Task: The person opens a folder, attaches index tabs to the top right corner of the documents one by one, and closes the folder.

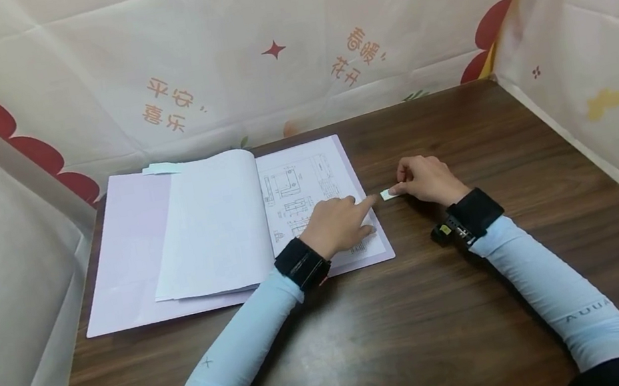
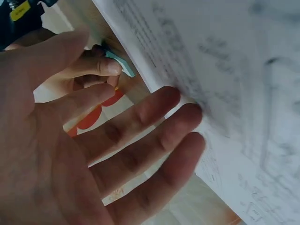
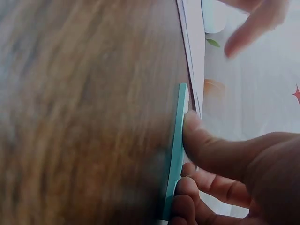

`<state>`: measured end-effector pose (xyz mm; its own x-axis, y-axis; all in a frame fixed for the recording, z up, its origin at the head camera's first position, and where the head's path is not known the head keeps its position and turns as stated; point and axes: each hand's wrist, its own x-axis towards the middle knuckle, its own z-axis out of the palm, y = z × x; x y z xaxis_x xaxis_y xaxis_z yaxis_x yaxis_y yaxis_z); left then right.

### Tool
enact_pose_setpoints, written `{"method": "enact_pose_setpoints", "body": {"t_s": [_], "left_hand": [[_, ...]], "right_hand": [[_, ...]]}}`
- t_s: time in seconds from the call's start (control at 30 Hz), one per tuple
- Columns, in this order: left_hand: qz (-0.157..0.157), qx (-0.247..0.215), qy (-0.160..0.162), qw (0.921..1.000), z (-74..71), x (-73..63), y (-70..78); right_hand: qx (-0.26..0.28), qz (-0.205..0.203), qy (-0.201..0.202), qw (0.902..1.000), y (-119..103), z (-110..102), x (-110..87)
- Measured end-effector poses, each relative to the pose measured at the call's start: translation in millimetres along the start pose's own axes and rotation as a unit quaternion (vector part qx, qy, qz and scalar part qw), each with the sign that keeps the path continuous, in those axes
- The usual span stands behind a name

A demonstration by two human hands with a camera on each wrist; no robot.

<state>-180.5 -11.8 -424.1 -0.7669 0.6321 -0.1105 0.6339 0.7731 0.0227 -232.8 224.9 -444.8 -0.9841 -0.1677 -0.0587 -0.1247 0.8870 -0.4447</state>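
An open lilac folder (image 1: 130,248) lies on the table with a blank white page (image 1: 208,229) turned to the left. On its right side a sheet with line drawings (image 1: 311,166) shows. My left hand (image 1: 341,222) is over that sheet's right part, index finger stretched towards the right; in the left wrist view its other fingertips (image 2: 190,112) are right at the paper. Just right of the folder, my right hand (image 1: 429,181) pinches a thin mint-green pad (image 3: 176,154) between thumb and fingers. One end of the pad sticks out towards the left index fingertip.
A mint-green paper tab (image 1: 162,168) sticks out at the folder's top left. The brown wooden table (image 1: 340,350) reaches back to a printed cloth (image 1: 237,42), with cloth on both sides as well. Black bands (image 1: 301,264) circle both wrists.
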Motion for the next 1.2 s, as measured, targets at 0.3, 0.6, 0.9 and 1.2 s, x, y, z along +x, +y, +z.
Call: {"method": "enact_pose_setpoints", "body": {"t_s": [0.3,0.6,0.9,1.2], "left_hand": [[-0.017,0.047,-0.058,0.9970,-2.1,23.2,7.6],[-0.029,0.074,-0.062,0.9949,4.1,27.8,10.8],[-0.033,0.066,-0.067,0.9950,4.8,28.9,9.9],[-0.035,0.064,-0.061,0.9955,3.7,28.7,10.7]], "right_hand": [[0.017,-0.027,-0.035,0.9989,5,-5,-0.5],[0.062,-0.045,-0.074,0.9943,7,-21,-2.5],[0.051,0.027,-0.010,0.9983,9,-17,-2.8],[0.041,0.042,0.005,0.9983,17,-17,1.1]]}}
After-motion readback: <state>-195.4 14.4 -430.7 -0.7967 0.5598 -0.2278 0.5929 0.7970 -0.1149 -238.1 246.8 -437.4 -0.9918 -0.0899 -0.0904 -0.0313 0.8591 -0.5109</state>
